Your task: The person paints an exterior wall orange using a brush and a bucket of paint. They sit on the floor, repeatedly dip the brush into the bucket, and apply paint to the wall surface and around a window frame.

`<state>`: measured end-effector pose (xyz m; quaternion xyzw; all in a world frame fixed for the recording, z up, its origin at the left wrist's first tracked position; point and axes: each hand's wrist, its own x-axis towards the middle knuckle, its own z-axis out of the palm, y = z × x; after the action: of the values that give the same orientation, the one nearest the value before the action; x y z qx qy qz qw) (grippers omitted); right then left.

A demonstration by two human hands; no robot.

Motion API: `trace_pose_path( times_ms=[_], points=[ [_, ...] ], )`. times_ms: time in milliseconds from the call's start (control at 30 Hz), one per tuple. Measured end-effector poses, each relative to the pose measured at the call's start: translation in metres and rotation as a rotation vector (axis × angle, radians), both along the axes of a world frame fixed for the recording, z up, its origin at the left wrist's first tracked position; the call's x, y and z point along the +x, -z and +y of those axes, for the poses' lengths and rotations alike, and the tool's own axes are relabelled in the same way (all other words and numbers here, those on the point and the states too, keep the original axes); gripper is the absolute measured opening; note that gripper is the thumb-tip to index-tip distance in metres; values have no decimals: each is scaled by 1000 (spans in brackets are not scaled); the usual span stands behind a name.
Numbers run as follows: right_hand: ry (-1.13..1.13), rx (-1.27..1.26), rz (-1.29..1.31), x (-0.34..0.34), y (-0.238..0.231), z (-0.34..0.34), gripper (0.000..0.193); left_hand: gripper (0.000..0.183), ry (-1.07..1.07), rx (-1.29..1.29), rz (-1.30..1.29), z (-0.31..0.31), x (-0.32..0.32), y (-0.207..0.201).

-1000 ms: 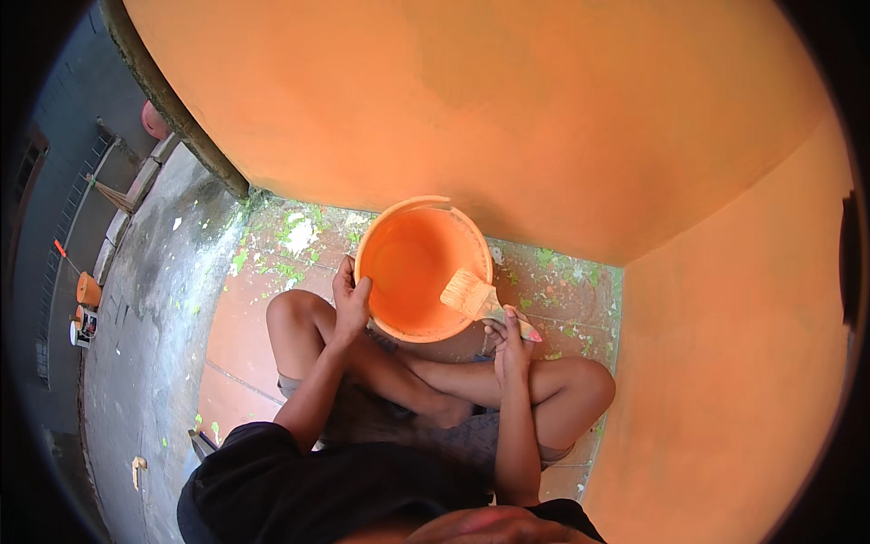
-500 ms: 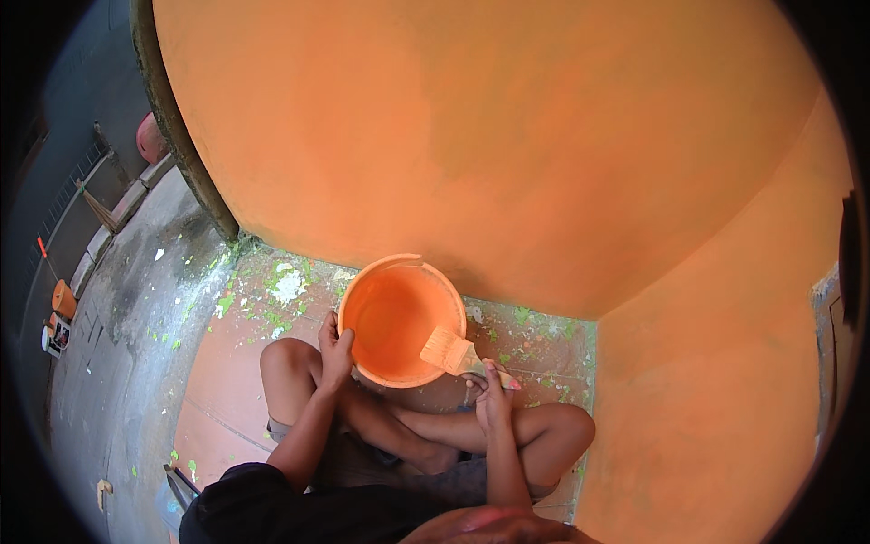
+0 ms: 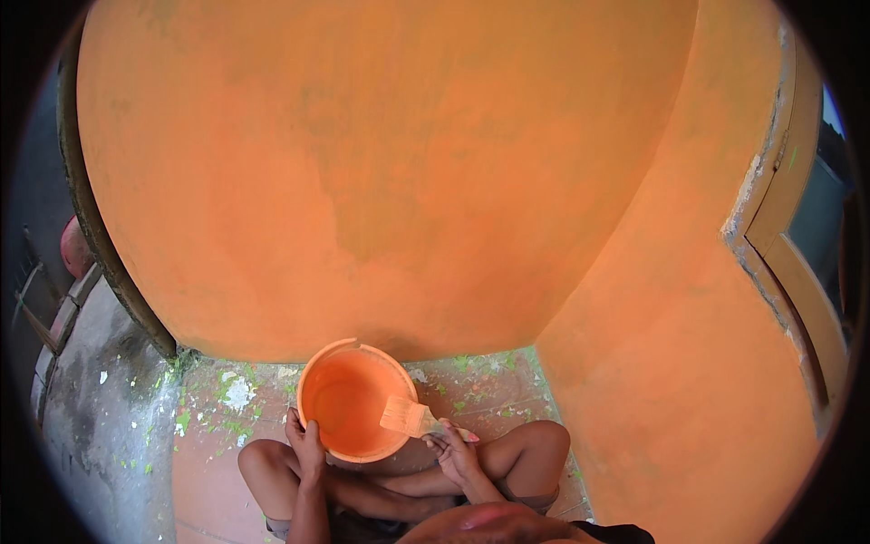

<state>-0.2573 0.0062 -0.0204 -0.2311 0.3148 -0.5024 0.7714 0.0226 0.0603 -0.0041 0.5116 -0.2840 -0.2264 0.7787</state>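
Note:
An orange bucket [image 3: 358, 363] with a break in its far rim is held tilted above my crossed legs, orange paint coating its inside. My left hand [image 3: 306, 444] grips its near left rim, thumb over the edge. In my right hand [image 3: 458, 451] is a wide paintbrush [image 3: 410, 417], held by the handle. Its orange-coated bristles lie over the bucket's right rim, pointing into the opening. Whether they touch the rim I cannot tell. Behind the bucket rises an orange wall [image 3: 435, 227] with darker, uneven patches.
On the right, a second orange wall [image 3: 671, 363] meets the first in a corner, with a chipped window edge [image 3: 752, 245] in it. White and green paint flakes [image 3: 238, 392] litter the tiled floor [image 3: 213, 471]. Grey concrete ground [image 3: 118, 426] lies at left, past the wall's dark edge.
My view has tipped up and to the right, bringing the window into sight. The bucket and both hands appear lower and further left; both grips are the same.

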Motion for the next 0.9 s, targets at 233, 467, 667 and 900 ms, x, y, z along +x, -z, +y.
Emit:
trace_pose_path(
  times_ms=[233,467,667,900],
  points=[
    [10,12,90,-1,-12,0,21,11,-6,-56,26,-1,-1,3],
    [55,7,81,2,-25,-2,22,14,-65,-41,47,-10,8,19],
    [38,-61,196,7,-20,-5,23,15,-104,-3,18,-13,11,32],
    [32,-72,148,9,-17,0,22,12,-105,-52,16,-9,5,26]
  ],
)
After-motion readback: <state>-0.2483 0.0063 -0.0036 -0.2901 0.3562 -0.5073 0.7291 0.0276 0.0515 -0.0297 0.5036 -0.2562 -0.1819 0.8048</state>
